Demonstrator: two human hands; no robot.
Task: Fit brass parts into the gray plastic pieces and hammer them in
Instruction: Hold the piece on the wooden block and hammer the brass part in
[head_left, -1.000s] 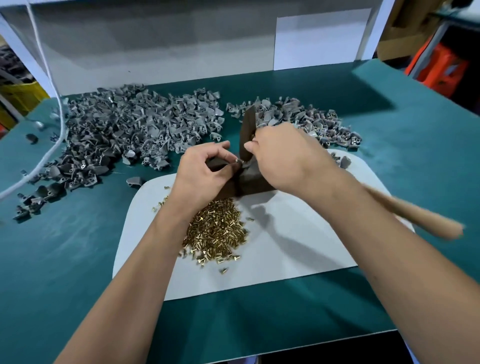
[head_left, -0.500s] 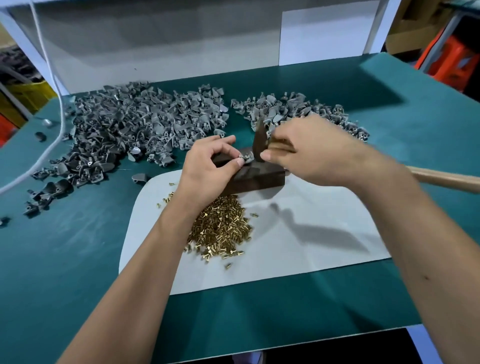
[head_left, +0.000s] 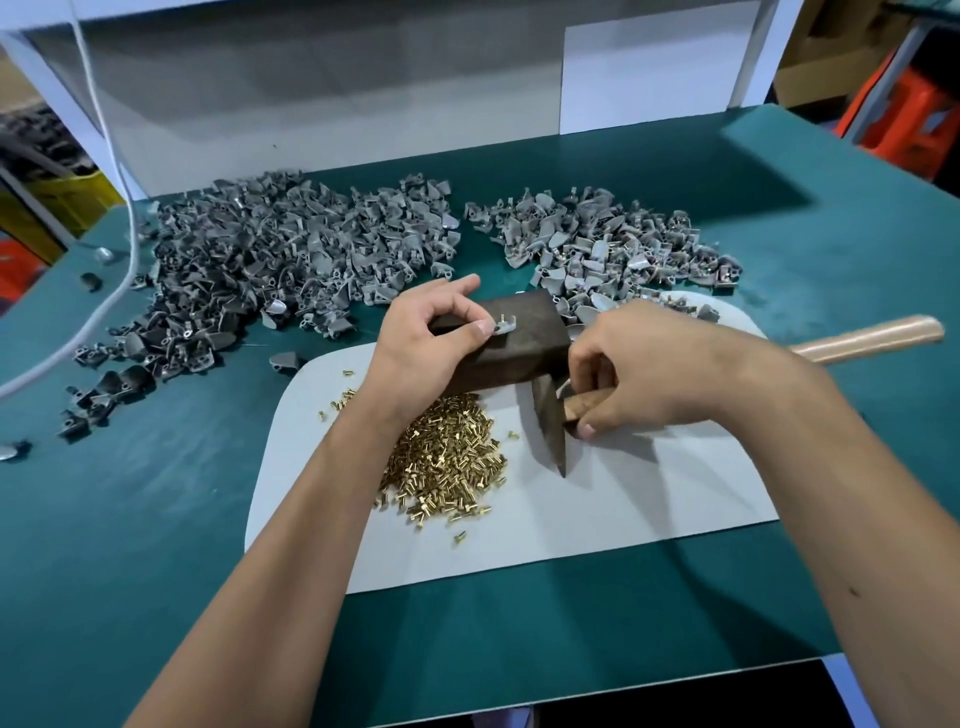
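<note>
1. The left hand (head_left: 421, 332) rests on the dark block (head_left: 519, 338), its thumb and fingers pinching a gray plastic piece (head_left: 503, 326) flat on the block's top; a small brass part stands up out of that piece.
2. The right hand (head_left: 639, 374) is curled around a hammer (head_left: 550, 421) close to its head. The dark metal head points down and its tip touches the white mat (head_left: 649, 499) just beside the block; the wooden handle sticks out behind the right wrist.
3. A loose heap of brass parts (head_left: 447, 462) lies on the mat directly below the left wrist, between the 2 forearms, with a few strays scattered around it.
4. Beyond the left hand spreads a large pile of gray plastic pieces (head_left: 270, 260) on the green tabletop (head_left: 130, 519); 1 stray piece (head_left: 284, 360) sits at the mat's far-left corner.
5. Beyond the right hand lies a 2nd, smaller pile of lighter gray pieces (head_left: 608, 249), its near edge spilling onto the mat and partly hidden by the block and the right hand.
6. A white cable (head_left: 130, 244) hangs down far left of the piles.
</note>
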